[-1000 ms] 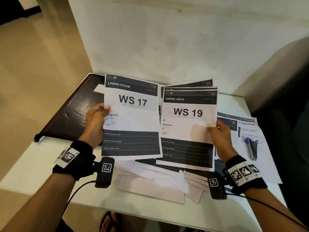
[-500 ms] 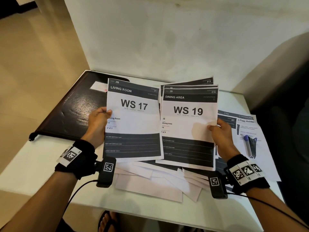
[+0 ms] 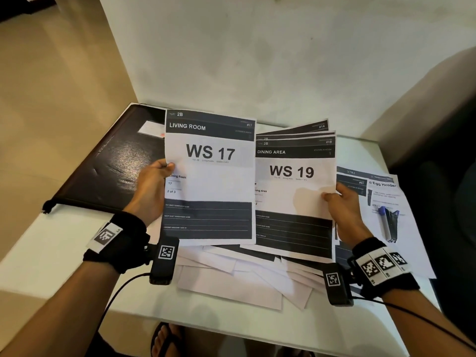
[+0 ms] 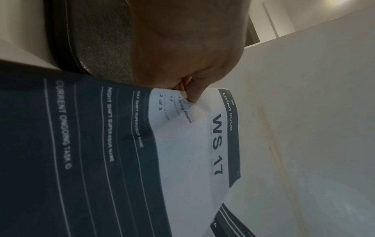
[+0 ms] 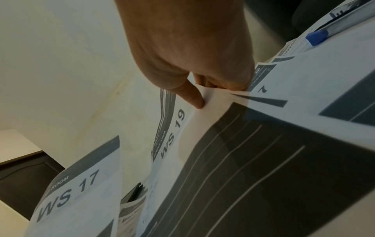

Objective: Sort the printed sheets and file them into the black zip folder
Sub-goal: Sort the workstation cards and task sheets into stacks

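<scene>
- Left hand [image 3: 152, 186] in the head view pinches the left edge of the WS 17 sheet [image 3: 210, 176], thumb on the face; my right hand [image 3: 343, 210] pinches the right edge of a fanned bundle fronted by the WS 19 sheet [image 3: 293, 194]. The black zip folder [image 3: 113, 161] lies on the table [image 3: 51, 253] behind my left hand, more loose sheets [image 3: 244, 282] beneath. Headers read "LIVING ROOM", "2B", "2 of 3"; "DINING AREA", "#19", with "#14" on a sheet behind. At the right lies a sheet titled "...Egg Holder" [image 3: 386, 202].
- Left wrist view: thumb and fingers [image 4: 192, 94] clamp the WS 17 sheet near "Living Room"; the lower bands read "DAY SHIFT SUPERVISOR NAME", "NIGHT SHIFT SUPERVISOR NAME", "CURRENT ONGOING TASK ID".
- Right wrist view: thumb [image 5: 192, 97] presses the WS 19 sheet, fingers curled behind the bundle.
- I judge this a number comparison; I would slide 17 in by its number, keeping the pinches firm and edges squared so nothing slips from the fan.
</scene>
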